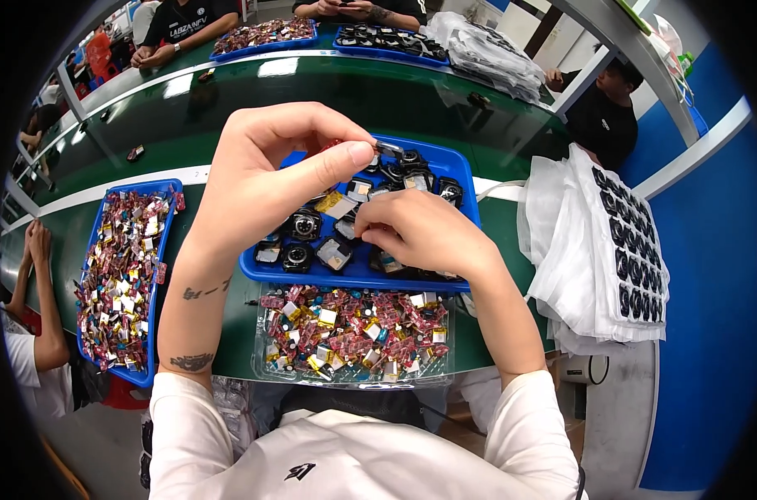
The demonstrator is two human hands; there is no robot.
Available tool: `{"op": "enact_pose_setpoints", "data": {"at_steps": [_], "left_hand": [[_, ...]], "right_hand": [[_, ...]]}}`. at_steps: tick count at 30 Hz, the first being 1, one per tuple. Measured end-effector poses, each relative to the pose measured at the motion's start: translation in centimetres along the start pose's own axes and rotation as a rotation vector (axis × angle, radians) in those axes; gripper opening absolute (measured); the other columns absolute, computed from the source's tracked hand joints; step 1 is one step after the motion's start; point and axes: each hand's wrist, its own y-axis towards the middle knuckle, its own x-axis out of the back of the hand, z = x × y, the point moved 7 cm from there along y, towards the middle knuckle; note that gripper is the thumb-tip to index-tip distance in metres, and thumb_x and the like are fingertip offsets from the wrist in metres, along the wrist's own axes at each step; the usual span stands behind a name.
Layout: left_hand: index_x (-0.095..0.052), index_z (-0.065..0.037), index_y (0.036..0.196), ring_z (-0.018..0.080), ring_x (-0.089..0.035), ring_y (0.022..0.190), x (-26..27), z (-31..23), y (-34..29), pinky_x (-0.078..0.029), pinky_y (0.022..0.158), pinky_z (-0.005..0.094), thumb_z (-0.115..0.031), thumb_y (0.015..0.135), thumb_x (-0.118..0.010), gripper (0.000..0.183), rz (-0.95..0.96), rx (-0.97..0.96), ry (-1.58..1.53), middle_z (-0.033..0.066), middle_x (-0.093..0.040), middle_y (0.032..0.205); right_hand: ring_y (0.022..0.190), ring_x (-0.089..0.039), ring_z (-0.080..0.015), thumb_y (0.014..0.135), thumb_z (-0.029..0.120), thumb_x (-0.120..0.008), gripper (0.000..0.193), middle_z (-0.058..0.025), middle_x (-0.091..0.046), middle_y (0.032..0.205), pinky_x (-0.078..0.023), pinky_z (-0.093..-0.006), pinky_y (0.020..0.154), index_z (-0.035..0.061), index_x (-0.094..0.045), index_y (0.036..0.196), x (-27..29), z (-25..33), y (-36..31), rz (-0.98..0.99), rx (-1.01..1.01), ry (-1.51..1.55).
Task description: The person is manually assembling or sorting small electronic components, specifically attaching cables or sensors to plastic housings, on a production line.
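My left hand [283, 162] is raised above the blue tray [476, 200], thumb and forefinger pinched on a small dark watch case [389, 149] with a shiny edge. A bit of red shows behind the thumb. Lower in the tray, my right hand [428, 232] has its fingers curled together among black watch cases [298, 257]. What they grip, if anything, is hidden. Beside those fingertips lies a silver and yellow battery [335, 205]. Just in front of the tray, a clear plastic tray [266, 367] is heaped with small red circuit boards and batteries.
At left stands a blue tray [155, 329] of red boards and batteries. White sheets [553, 275] carrying black watch parts are stacked at right. Across the green conveyor belt [312, 87] are more filled trays [395, 48]. Other people sit around; a person's hands [37, 242] rest at far left.
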Motion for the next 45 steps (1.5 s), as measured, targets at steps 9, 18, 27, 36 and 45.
{"op": "enact_pose_setpoints", "data": {"at_steps": [9,18,27,36,45], "left_hand": [[-0.066,0.003,0.084,0.0063,-0.052,0.068,0.1,0.1,-0.2,-0.041,0.061,0.0208,-0.005,0.082,-0.066,0.009,-0.005,0.052,0.049,0.0030,-0.060,0.075],[-0.066,0.002,0.081,0.0024,-0.048,0.064,0.5,1.1,-0.1,-0.037,0.056,0.0178,-0.008,0.081,-0.067,0.010,-0.053,0.092,0.151,-0.0009,-0.059,0.069],[-0.064,0.002,0.080,0.0019,-0.050,0.067,0.5,0.9,-0.1,-0.038,0.059,0.0172,-0.004,0.082,-0.066,0.007,-0.058,0.143,0.153,-0.0016,-0.059,0.074],[-0.067,0.003,0.074,0.0019,-0.046,0.058,0.2,1.2,-0.3,-0.033,0.052,0.0185,-0.009,0.077,-0.067,0.012,-0.099,0.138,0.343,-0.0013,-0.059,0.062],[-0.067,0.004,0.074,0.0021,-0.044,0.055,-0.5,1.9,-0.4,-0.034,0.050,0.0197,-0.009,0.076,-0.067,0.013,-0.112,0.172,0.499,-0.0002,-0.059,0.060]], "right_hand": [[0.062,-0.062,-0.0267,0.073,0.040,-0.072,0.037,-0.0091,-0.061,0.064,-0.049,-0.0387,0.058,0.0037,-0.064,0.068,-3.5,-0.1,0.5,-0.144,-0.087,-0.252],[0.068,-0.061,-0.0209,0.073,0.015,-0.072,0.018,-0.0072,-0.063,0.075,-0.049,-0.0305,0.063,0.0029,-0.064,0.084,-0.4,-1.5,0.7,-0.189,-0.178,0.164],[0.089,-0.053,-0.0247,0.069,0.009,-0.073,0.019,-0.0068,-0.059,0.087,-0.046,-0.0367,0.081,0.0037,-0.061,0.083,-2.9,-0.2,1.2,-0.134,0.037,-0.015],[0.080,-0.065,-0.0113,0.084,-0.001,-0.063,0.027,-0.0106,-0.066,0.096,-0.056,-0.0238,0.072,-0.0051,-0.056,0.109,1.9,-1.3,0.0,-0.465,-0.227,1.075],[0.082,-0.066,-0.0120,0.083,0.000,-0.062,0.028,-0.0114,-0.067,0.098,-0.055,-0.0229,0.072,-0.0038,-0.059,0.110,2.7,-0.6,-0.4,-0.509,-0.170,1.014]]}}
